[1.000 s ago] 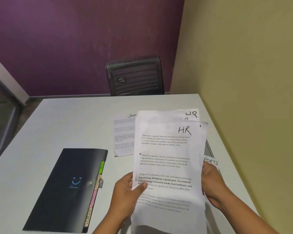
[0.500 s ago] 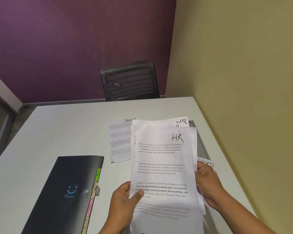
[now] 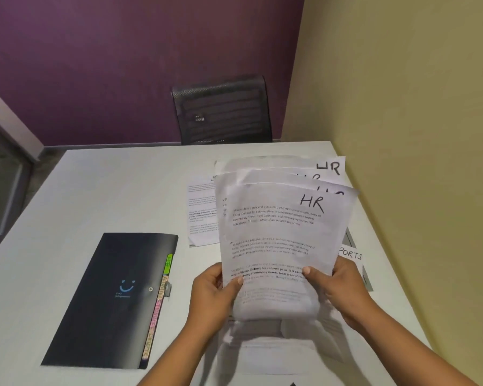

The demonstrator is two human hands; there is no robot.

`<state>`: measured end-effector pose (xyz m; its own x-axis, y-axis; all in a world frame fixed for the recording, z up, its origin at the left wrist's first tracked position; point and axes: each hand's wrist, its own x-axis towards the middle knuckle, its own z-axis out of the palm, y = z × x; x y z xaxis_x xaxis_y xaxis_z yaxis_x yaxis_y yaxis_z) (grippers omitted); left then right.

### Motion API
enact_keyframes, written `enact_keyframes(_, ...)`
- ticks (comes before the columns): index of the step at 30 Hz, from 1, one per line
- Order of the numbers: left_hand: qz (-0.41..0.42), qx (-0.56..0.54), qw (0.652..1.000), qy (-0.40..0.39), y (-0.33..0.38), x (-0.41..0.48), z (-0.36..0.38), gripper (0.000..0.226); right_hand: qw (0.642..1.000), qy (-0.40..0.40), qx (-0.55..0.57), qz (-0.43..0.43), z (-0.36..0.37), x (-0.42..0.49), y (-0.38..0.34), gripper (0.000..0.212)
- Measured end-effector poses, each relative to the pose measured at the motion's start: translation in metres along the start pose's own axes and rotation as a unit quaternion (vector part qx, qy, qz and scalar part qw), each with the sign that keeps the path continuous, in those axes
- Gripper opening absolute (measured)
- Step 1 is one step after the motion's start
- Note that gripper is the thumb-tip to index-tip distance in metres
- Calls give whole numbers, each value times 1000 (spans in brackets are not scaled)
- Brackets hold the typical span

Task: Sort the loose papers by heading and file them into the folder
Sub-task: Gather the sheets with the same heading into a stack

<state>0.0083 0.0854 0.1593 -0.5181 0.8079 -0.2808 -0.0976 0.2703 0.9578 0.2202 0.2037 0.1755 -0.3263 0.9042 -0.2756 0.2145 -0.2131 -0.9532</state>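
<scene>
We pinch the fanned HR sheets [image 3: 283, 235] above the table [image 3: 67, 232], left hand [image 3: 212, 299] and right hand [image 3: 343, 293], thumbs pressed on top. The closed folder [image 3: 115, 299] lies left. Sheets seem unevenly stacked, so one could slip while filing.

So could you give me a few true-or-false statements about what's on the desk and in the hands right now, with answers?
1. Both hands, left hand and right hand, hold the HR papers. True.
2. The black folder lies open. False: it is closed, flat on the table.
3. The front sheet's heading reads SPORTS. False: it reads HR.
4. An empty mesh chair stands beyond the table. True.
5. The folder lies right of the hands. False: it lies to their left.
</scene>
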Motion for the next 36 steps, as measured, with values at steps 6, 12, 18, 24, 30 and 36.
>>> enact_keyframes(6,38,9,999,17,1,12,5,28,998,29,-41,-30,10,7,2,26)
enact_keyframes(12,71,31,997,-3,-8,17,8,33,999,6,-46,-19,12,5,9,31)
enact_keyframes(18,64,41,997,-22,-10,16,8,25,999,14,-49,-20,10,8,10,31)
enact_keyframes(24,78,-20,997,-19,12,19,3,17,998,19,-42,-39,1,8,3,20)
enact_keyframes(30,51,163,978,-120,5,19,-17,20,983,78,163,38,-5,22,-11,16)
enact_keyframes(36,9,78,996,-33,-5,-1,-18,18,997,14,60,50,3,15,-9,16)
